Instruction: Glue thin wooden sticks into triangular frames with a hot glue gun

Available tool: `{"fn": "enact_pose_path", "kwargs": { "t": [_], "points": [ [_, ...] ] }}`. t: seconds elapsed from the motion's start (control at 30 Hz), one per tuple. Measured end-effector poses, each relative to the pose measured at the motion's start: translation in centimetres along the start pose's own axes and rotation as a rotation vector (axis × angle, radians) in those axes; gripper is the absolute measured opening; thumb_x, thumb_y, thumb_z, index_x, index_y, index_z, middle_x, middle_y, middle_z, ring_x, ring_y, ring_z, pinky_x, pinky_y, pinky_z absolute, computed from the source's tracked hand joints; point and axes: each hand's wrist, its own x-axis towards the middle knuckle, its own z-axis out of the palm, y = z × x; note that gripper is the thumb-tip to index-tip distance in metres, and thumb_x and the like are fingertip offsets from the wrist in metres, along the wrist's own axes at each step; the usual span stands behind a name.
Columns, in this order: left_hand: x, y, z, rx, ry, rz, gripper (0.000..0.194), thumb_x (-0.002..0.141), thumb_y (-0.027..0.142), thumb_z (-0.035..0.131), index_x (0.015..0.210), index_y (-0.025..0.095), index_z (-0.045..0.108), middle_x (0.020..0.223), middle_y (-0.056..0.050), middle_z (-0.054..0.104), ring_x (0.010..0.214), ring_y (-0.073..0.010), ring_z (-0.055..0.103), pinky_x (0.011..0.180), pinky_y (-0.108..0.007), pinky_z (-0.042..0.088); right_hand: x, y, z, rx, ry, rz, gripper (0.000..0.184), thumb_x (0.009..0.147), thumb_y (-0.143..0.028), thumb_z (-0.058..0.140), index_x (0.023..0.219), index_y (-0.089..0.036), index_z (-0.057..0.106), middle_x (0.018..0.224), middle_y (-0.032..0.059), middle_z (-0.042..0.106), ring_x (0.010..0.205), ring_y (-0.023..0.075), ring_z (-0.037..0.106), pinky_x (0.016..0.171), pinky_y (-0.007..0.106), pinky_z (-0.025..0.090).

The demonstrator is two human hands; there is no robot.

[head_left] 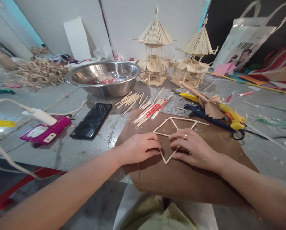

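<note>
Flat lattice of thin wooden sticks (162, 134) at the center of the frame, on a brown sheet (171, 188), between left hand (141, 147) and right hand (193, 148). Pinched along its two lower sides by curled fingers of both hands. Partly hidden beneath the right. Lower corner pointing toward the bottom edge; top stick running left to right; overall long axis hard to judge. Beyond, steel bowl (109, 91) and, upper center, two stick pagodas (156, 36).
</note>
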Motion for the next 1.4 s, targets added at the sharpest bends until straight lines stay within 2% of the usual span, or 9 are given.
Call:
{"fn": "enact_pose_path", "kwargs": {
  "t": [0.1, 0.17, 0.3, 0.5, 0.83, 1.23, 1.4],
  "points": [
    [-0.2, -0.3, -0.4, 0.036, 0.197, -0.146, 0.019, 0.075, 0.018, 0.041, 0.087, 0.018, 0.056, 0.089, -0.003, 0.054, 0.082, -0.0116, 0.050, 0.075, -0.024, 0.040, 0.0, 0.0, -0.1, -0.011, 0.008, 0.013, 0.022, 0.074, -0.038, 0.051, 0.084, -0.019, 0.056, 0.104, 0.0088, 0.056, 0.099, 0.0196, 0.046, 0.083, 0.037, 0.032],
    [-0.1, -0.7, -0.6, 0.095, 0.275, -0.223, 0.023, 0.071, 0.015, 0.043, 0.090, 0.018, 0.055, 0.093, -0.003, 0.054, 0.090, -0.0151, 0.047, 0.081, -0.030, 0.038, 0.0, 0.0, -0.1, -0.014, 0.001, 0.017, 0.024, 0.073, -0.039, 0.051, 0.086, -0.020, 0.056, 0.106, 0.0090, 0.056, 0.101, 0.0201, 0.045, 0.084, 0.037, 0.031],
    [0.3, -1.4, -0.3, 0.158, 0.222, -0.247, 0.025, 0.070, 0.022, 0.048, 0.094, 0.019, 0.055, 0.094, -0.003, 0.056, 0.093, -0.0181, 0.045, 0.084, -0.035, 0.035, 0.0, 0.1, -0.1, -0.026, -0.020, 0.031, 0.026, 0.072, -0.041, 0.051, 0.086, -0.020, 0.056, 0.107, 0.0084, 0.055, 0.103, 0.0207, 0.044, 0.084, 0.038, 0.030],
    [0.6, -1.7, 0.0, 0.219, 0.197, -0.347, 0.018, 0.070, 0.032, 0.053, 0.081, 0.018, 0.058, 0.084, -0.002, 0.057, 0.086, -0.0176, 0.045, 0.081, -0.034, 0.035, 0.1, 0.1, 0.0, -0.024, -0.043, 0.040, 0.026, 0.072, -0.042, 0.051, 0.085, -0.020, 0.057, 0.107, 0.0090, 0.056, 0.103, 0.0218, 0.044, 0.083, 0.040, 0.030],
    [0.8, -1.5, -0.3, 0.177, 0.177, -0.390, 0.018, 0.068, 0.035, 0.057, 0.074, 0.017, 0.058, 0.079, -0.001, 0.057, 0.083, -0.0160, 0.046, 0.078, -0.032, 0.035, 0.1, 0.2, 0.0, -0.001, -0.048, 0.031, 0.024, 0.072, -0.041, 0.051, 0.082, -0.019, 0.056, 0.106, 0.0096, 0.056, 0.103, 0.0219, 0.044, 0.083, 0.041, 0.030],
    [0.7, -2.0, 0.3, 0.190, 0.179, -0.370, 0.020, 0.069, 0.038, 0.055, 0.068, 0.019, 0.059, 0.078, 0.000, 0.057, 0.082, -0.0161, 0.045, 0.078, -0.033, 0.033, 0.1, 0.3, 0.1, 0.039, -0.025, 0.011, 0.022, 0.071, -0.039, 0.053, 0.079, -0.019, 0.055, 0.105, 0.0102, 0.057, 0.103, 0.0214, 0.045, 0.083, 0.040, 0.031],
    [0.7, -2.0, 0.2, 0.184, 0.193, -0.377, 0.024, 0.069, 0.041, 0.054, 0.080, 0.020, 0.059, 0.081, 0.000, 0.057, 0.083, -0.0164, 0.045, 0.077, -0.032, 0.034, 0.1, 0.4, 0.2, 0.045, -0.017, 0.008, 0.021, 0.071, -0.039, 0.053, 0.079, -0.019, 0.055, 0.104, 0.0102, 0.057, 0.103, 0.0213, 0.045, 0.083, 0.040, 0.032]
  ]
}}
